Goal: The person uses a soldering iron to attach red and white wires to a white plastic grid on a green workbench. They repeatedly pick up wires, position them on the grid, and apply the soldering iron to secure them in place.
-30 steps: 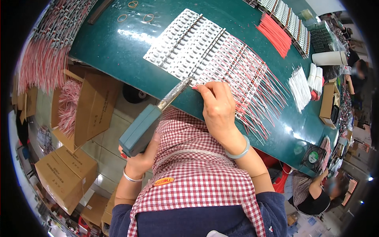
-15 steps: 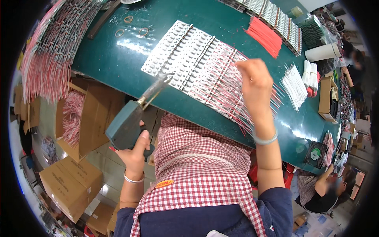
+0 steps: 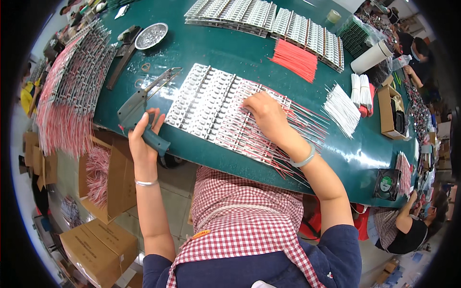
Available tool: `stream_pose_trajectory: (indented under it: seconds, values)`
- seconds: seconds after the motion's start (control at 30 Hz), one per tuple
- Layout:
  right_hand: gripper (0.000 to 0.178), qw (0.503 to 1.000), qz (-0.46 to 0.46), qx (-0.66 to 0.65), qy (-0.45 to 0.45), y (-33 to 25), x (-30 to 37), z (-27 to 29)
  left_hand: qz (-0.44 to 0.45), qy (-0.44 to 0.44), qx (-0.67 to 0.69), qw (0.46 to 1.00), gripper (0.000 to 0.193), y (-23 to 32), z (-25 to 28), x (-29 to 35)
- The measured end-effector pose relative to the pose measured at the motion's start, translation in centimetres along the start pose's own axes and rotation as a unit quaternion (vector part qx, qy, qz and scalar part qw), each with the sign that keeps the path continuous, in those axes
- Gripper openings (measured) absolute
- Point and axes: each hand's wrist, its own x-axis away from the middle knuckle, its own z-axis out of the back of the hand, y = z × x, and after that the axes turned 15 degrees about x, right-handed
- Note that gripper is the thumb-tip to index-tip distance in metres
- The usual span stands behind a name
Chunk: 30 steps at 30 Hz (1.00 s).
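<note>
My left hand [image 3: 145, 137] is around a green pistol-shaped soldering gun [image 3: 134, 106], at the table's front edge left of the white panel. Its thumb lies against the gun and some fingers are loosely stretched. The gun's metal tip points away over the table. My right hand [image 3: 265, 111] is over the panel of small white parts [image 3: 198, 103], its fingertips pinched together at the red and white wires [image 3: 249, 139] that lie across the panel's right half. What is between those fingertips is hidden.
Red wires [image 3: 295, 60] and white wires [image 3: 342, 111] lie on the right, with a white cylinder [image 3: 372, 56] beyond. Finished-looking panels [image 3: 230, 17] are stacked at the back. A metal bowl [image 3: 151, 36] and wired strips [image 3: 72, 91] are at left; a small fan [image 3: 385, 184] is front right.
My left hand has raised the soldering gun and carried it away from the panel, up and left over the table. My right hand has moved left and down to the wires. The view has shifted.
</note>
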Motion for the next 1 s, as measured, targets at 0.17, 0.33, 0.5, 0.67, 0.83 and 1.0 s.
stream_pose_trajectory:
  seconds: [0.17, 0.33, 0.5, 0.67, 0.83, 1.0]
  values:
    - [0.009, 0.999, 0.015, -0.034, 0.005, 0.4, 0.1, 0.0, 0.013, -0.017, -0.019, 1.000, 0.031, -2.2, 0.2, -1.9]
    - [0.008, 0.999, 0.010, -0.043, -0.010, 1.0, 1.3, 0.8, 0.017, -0.009, -0.029, 0.999, 0.024, -3.0, 0.0, -0.4]
    - [0.016, 0.997, -0.008, -0.048, -0.056, 1.0, 3.8, 3.7, 0.021, -0.003, -0.042, 0.999, 0.033, -3.9, -1.5, 3.4]
    - [0.020, 0.999, -0.025, -0.036, -0.009, 2.7, 2.2, 5.8, -0.002, 0.006, -0.047, 0.999, 0.036, -4.4, -2.1, 5.3]
    - [0.016, 0.994, -0.029, 0.081, 0.068, 10.0, -4.5, 3.8, -0.002, 0.025, -0.035, 0.999, 0.035, -4.2, -1.7, 4.9]
    - [0.016, 0.988, -0.029, 0.138, 0.070, 14.9, -5.9, -0.1, -0.010, 0.037, -0.050, 0.998, 0.037, -4.8, -2.1, 5.0]
